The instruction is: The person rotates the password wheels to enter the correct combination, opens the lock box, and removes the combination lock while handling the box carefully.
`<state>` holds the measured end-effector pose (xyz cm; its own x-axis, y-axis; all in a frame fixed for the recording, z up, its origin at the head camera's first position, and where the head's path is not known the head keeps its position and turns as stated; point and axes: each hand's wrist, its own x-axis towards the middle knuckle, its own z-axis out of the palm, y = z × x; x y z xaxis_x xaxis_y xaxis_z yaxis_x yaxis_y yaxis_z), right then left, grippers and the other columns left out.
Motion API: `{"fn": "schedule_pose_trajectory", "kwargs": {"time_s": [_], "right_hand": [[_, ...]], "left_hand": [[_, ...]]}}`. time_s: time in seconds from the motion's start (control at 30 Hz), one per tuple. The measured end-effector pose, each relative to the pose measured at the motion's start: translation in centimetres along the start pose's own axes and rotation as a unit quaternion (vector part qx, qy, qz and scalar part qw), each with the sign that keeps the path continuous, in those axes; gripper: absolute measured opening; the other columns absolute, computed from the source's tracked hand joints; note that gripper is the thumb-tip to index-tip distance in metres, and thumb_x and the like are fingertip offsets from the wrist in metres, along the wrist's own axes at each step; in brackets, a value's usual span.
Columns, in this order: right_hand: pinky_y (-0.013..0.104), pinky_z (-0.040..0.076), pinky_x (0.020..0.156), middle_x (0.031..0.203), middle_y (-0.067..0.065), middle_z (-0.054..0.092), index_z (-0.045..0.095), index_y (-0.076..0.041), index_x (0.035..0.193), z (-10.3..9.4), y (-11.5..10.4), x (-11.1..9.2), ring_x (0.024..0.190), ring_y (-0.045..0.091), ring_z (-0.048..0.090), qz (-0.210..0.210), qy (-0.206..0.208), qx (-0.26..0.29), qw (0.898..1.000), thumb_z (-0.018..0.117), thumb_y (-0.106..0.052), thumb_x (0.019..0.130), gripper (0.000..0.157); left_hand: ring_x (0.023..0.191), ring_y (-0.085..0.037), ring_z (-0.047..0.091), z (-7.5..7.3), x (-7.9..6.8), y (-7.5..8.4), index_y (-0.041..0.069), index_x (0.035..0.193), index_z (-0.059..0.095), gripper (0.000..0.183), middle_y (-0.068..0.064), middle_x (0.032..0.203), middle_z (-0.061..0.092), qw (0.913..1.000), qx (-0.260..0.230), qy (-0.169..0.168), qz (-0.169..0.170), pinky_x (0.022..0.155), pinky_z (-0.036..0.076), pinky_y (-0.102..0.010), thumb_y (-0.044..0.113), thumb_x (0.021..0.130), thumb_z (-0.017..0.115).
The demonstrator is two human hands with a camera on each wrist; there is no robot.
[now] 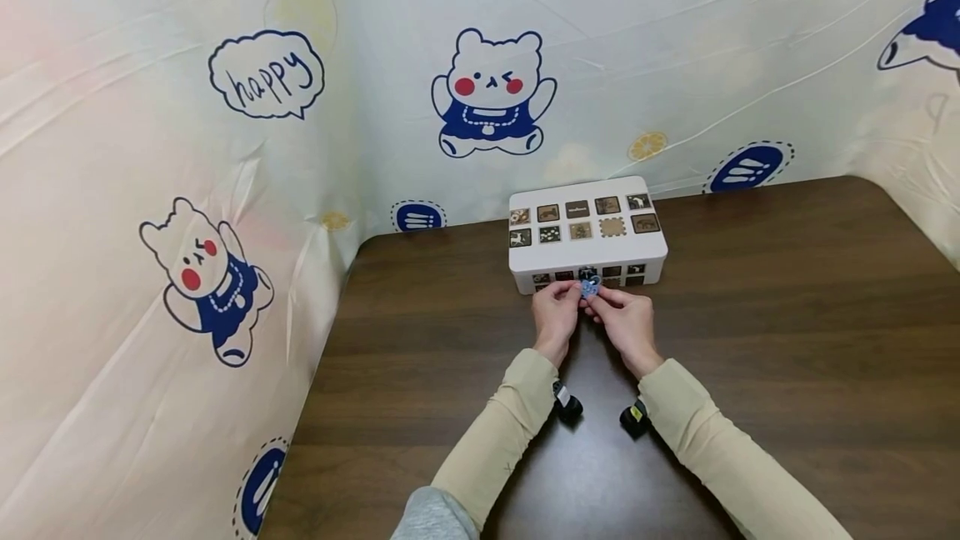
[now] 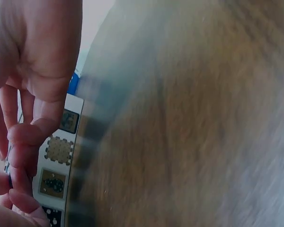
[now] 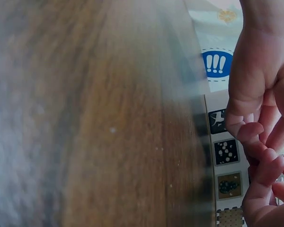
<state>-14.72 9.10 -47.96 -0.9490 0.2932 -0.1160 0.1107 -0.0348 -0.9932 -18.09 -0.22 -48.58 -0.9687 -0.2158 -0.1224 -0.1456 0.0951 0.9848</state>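
Observation:
A white box [image 1: 585, 253] with picture-stamp stickers stands at the back of the table, a dark clasp [image 1: 588, 272] at the middle of its front. Right before the clasp is a small blue piece [image 1: 590, 289] with a ring-like loop at its top. The left hand [image 1: 556, 317] pinches it from the left, the right hand [image 1: 627, 325] from the right. Fingertips of both hands meet there and hide much of it. In the left wrist view the left hand [image 2: 45, 61] bends over the box's stickered side [image 2: 46, 161]. In the right wrist view the right hand [image 3: 260, 61] covers the piece.
The dark wooden table [image 1: 420, 357] extends on both sides of the box. A printed cloth [image 1: 615, 65] hangs close behind the box and along the left. Black wrist cameras sit under the left cuff [image 1: 567, 407] and right cuff [image 1: 634, 419].

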Motion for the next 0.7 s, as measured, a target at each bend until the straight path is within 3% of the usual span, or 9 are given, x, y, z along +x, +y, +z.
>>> {"fn": "schedule_pose_trajectory", "kwargs": {"time_s": [0.13,0.27,0.37,0.53,0.7], "right_hand": [[0.023,0.052,0.056,0.075,0.009,0.068,0.065,0.005,0.103,-0.2,0.0,0.2,0.056,0.004,0.061,0.003,0.016,0.000,1.000,0.066,-0.008,0.079,0.027],[0.021,0.051,0.053,0.071,0.000,0.068,0.069,-0.003,0.098,-0.5,3.1,1.9,0.056,0.004,0.061,-0.026,0.029,0.019,0.999,0.071,-0.019,0.076,0.027],[0.018,0.050,0.050,0.070,-0.006,0.067,0.071,-0.008,0.095,-1.0,5.8,3.3,0.056,0.004,0.062,-0.036,0.030,0.043,0.998,0.075,-0.026,0.071,0.031],[0.018,0.049,0.050,0.079,-0.002,0.068,0.071,-0.007,0.096,-1.9,6.4,3.9,0.057,0.006,0.062,0.008,0.028,0.051,0.998,0.075,-0.017,0.071,0.027],[0.017,0.049,0.049,0.073,-0.002,0.068,0.071,-0.006,0.093,-2.8,5.9,3.7,0.056,0.006,0.062,0.019,0.004,0.097,0.995,0.073,-0.008,0.071,0.022]], "left_hand": [[0.057,-0.008,0.062,0.1,-0.8,0.1,0.007,0.080,0.071,0.007,-0.003,0.071,0.069,0.9989,-0.041,0.008,-0.023,0.062,0.052,-0.031,0.010,0.078,0.066],[0.056,-0.010,0.063,0.3,-1.3,0.0,0.004,0.080,0.071,0.007,-0.007,0.071,0.069,0.9962,-0.079,0.010,-0.035,0.067,0.053,-0.037,0.008,0.077,0.066],[0.055,-0.010,0.062,0.6,-1.7,-0.3,0.003,0.077,0.071,0.005,-0.009,0.072,0.068,0.9942,-0.100,0.012,-0.038,0.068,0.053,-0.036,0.005,0.074,0.068],[0.054,-0.012,0.062,1.0,-2.2,-0.5,-0.001,0.076,0.071,0.006,-0.010,0.074,0.068,0.9873,-0.145,0.004,-0.065,0.066,0.053,-0.033,0.001,0.071,0.069],[0.055,-0.011,0.064,1.1,-2.7,-0.3,0.003,0.077,0.071,0.006,-0.008,0.068,0.068,0.9800,-0.161,-0.008,-0.116,0.050,0.044,-0.022,0.004,0.071,0.070]]}}
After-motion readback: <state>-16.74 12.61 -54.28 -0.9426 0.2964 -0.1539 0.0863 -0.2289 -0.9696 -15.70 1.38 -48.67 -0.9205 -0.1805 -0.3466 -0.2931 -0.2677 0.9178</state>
